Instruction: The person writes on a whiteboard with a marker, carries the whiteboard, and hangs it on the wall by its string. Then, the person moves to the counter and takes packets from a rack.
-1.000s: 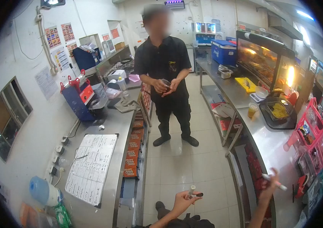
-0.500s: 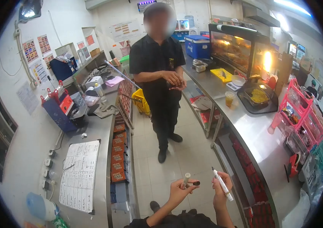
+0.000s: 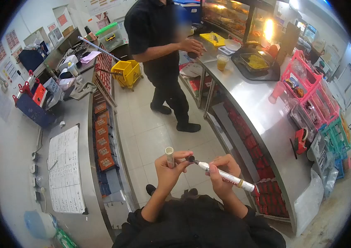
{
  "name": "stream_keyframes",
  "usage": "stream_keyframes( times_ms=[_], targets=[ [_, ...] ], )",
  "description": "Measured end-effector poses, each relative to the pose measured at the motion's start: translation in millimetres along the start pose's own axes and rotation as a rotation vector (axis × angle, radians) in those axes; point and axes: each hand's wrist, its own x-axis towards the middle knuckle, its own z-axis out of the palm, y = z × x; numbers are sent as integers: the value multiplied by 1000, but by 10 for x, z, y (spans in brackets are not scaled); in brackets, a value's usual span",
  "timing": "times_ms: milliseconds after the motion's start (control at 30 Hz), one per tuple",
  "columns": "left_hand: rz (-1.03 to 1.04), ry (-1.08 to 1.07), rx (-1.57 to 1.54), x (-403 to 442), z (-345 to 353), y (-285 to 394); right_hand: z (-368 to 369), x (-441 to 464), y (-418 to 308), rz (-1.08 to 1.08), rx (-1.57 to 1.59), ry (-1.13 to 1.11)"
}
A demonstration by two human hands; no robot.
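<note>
My right hand point(image 3: 221, 175) is closed around a white marker point(image 3: 232, 179) with a red end. Its dark tip points left and meets, or nearly meets, a small dark round piece point(image 3: 190, 158) pinched in the fingertips of my left hand point(image 3: 169, 171). What that dark piece is, I cannot make out. A pale hollow-looking tube point(image 3: 169, 158) stands upright between the fingers of the same hand. Both hands are in front of my body, above the tiled floor.
A person in black point(image 3: 159, 53) stands ahead in the aisle. The left counter point(image 3: 70, 120) bears a written whiteboard point(image 3: 64, 169); the right steel counter point(image 3: 266, 120) bears a drink cup point(image 3: 222, 62), a black tray point(image 3: 256, 62) and pink baskets point(image 3: 303, 78). A yellow mop bucket point(image 3: 126, 73) stands farther back.
My hands have come together, bringing the marker's tip to the dark piece in my left fingers. The view has tilted down. The other person has turned sideways towards the right counter.
</note>
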Motion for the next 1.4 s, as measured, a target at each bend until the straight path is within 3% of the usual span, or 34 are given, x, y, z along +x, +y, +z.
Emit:
stream_keyframes(
  times_ms=[300, 367, 433, 500, 533, 633, 700, 800, 933, 1000, 1200, 1400],
  targets=[
    [75, -29, 211, -82, -126, 22, 39, 58, -39, 44, -269, -151],
    [208, -87, 403, -95, -161, 30, 69, 97, -58, 70, -232, -145],
    [239, -81, 397, -105, -218, -37, 61, 83, -11, 203, -145, -153],
    [289, -239, 533, -124, -295, -7, 70, 75, -3, 249, -109, -159],
    [285, -199, 545, -146, -334, -5, 88, 73, 6, 296, -79, -151],
    [288, -363, 603, -198, -371, -59, 174, 19, 17, 236, -139, -309],
    [276, -307, 515, -243, -382, -67, 243, -72, 114, 261, -82, -282],
    [-196, -226, 161, -297, -438, 106, 407, -42, 81, 276, -64, -209],
    [-124, -158, 73, -343, -568, -100, 566, 5, 150, 261, -77, -218],
    [-72, -172, 248, -341, -651, -111, 629, 22, 181, 268, -104, -237],
    [-94, -107, 352, -278, -917, 5, 899, 104, 480, 361, -1, -327],
    [-62, 60, 495, -259, -1652, 52, 1715, 169, 946, 414, 119, -651]
  ],
)
